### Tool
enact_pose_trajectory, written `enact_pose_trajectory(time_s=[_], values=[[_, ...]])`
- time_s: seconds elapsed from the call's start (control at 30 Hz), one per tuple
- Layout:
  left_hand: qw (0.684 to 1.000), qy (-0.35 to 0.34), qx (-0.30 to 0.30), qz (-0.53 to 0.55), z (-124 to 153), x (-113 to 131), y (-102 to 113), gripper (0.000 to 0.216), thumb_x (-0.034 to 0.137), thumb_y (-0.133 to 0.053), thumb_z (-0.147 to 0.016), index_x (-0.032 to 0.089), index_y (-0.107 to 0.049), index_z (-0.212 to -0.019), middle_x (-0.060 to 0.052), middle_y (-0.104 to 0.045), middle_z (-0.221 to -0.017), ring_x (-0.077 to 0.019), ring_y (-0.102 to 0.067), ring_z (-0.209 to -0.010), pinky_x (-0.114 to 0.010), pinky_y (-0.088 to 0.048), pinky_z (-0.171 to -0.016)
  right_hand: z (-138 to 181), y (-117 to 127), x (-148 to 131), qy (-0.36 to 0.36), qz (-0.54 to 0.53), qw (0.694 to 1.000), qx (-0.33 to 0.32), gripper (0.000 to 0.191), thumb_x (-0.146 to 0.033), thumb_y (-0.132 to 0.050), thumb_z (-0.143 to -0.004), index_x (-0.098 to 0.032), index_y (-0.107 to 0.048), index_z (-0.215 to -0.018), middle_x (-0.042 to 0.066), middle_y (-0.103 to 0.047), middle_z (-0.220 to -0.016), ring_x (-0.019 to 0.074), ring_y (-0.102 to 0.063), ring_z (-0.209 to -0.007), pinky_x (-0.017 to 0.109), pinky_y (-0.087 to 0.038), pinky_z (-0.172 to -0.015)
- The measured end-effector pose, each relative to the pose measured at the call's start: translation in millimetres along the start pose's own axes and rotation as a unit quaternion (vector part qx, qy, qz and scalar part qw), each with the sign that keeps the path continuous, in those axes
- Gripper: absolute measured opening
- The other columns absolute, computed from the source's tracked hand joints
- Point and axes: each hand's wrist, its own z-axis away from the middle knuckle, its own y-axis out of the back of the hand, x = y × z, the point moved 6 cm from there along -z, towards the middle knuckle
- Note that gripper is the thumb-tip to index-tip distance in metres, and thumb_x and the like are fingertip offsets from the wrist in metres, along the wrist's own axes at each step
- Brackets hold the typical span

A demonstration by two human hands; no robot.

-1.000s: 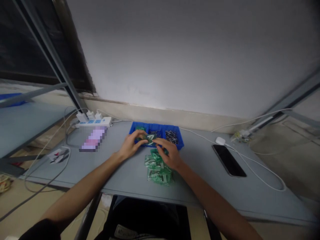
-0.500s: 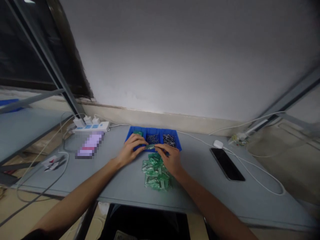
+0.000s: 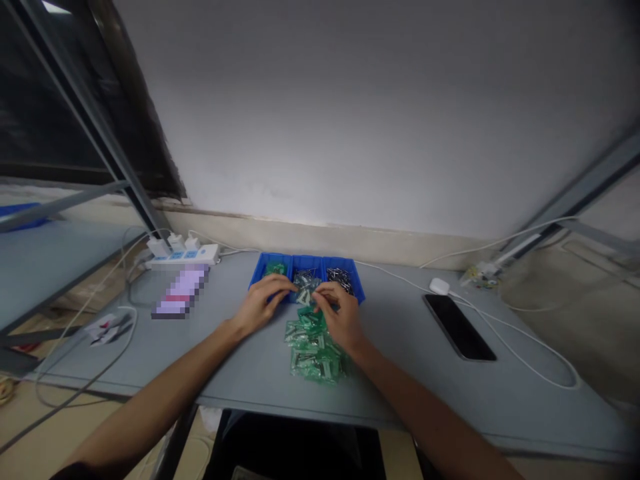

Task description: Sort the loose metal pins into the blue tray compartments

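My left hand (image 3: 261,304) and my right hand (image 3: 337,315) meet over the near edge of a blue parts tray (image 3: 259,273). Both pinch one small green piece with a pale strip (image 3: 305,294) between their fingertips. The tray has three compartments: green pieces on the left, small dark metal parts in the middle and right. A heap of green pieces (image 3: 313,345) lies on the grey table (image 3: 240,353) just below my right hand.
A black phone (image 3: 459,317) with a white charger (image 3: 440,286) and cable lies to the right. A white power strip (image 3: 183,255), a blurred-out flat item (image 3: 180,296) and cables sit at the left. A wall rises behind the table.
Both hands stayed by the tray, still working the small green piece. My right hand's fingers shifted slightly toward the left hand; the view drifted a little.
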Motion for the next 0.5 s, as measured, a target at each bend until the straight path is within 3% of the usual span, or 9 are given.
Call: enact_pose_trajectory(time_s=[0.17, 0.37, 0.5], values=[[1.0, -0.011, 0.012, -0.003, -1.5, 3.2, 4.1, 0.017, 0.031, -0.061, -0.099, 0.022, -0.073, -0.106, -0.007, -0.072, -0.102, -0.021, -0.064, -0.101, -0.039, -0.054, -0.093, -0.8, 0.9, 0.4, -0.002, 0.012, 1.0, -0.02, 0.021, -0.031, -0.057, -0.096, -0.022, -0.068, -0.111, 0.004, -0.075, -0.091, 0.0179, -0.074, -0.07, 0.028, -0.057, -0.064], [0.998, -0.041, 0.027, -0.028, -4.1, 8.5, 7.5, 0.014, 0.031, -0.063, -0.098, 0.023, -0.074, -0.1, -0.007, -0.07, -0.101, -0.022, -0.061, -0.102, -0.042, -0.05, -0.094, -2.0, -0.9, 4.0, -0.004, 0.016, 0.999, -0.046, 0.027, -0.025, -0.05, -0.096, -0.022, -0.069, -0.115, 0.002, -0.074, -0.082, 0.0177, -0.072, -0.071, 0.028, -0.055, -0.066], [0.998, -0.037, 0.038, -0.027, -3.3, 9.1, 8.2, 0.016, 0.031, -0.06, -0.099, 0.023, -0.073, -0.1, -0.008, -0.069, -0.109, -0.0232, -0.059, -0.11, -0.043, -0.048, -0.099, -3.8, -1.7, 8.5, -0.027, 0.004, 0.999, -0.03, 0.021, -0.028, -0.059, -0.091, -0.021, -0.07, -0.107, 0.001, -0.073, -0.082, 0.0157, -0.068, -0.064, 0.026, -0.051, -0.06]])
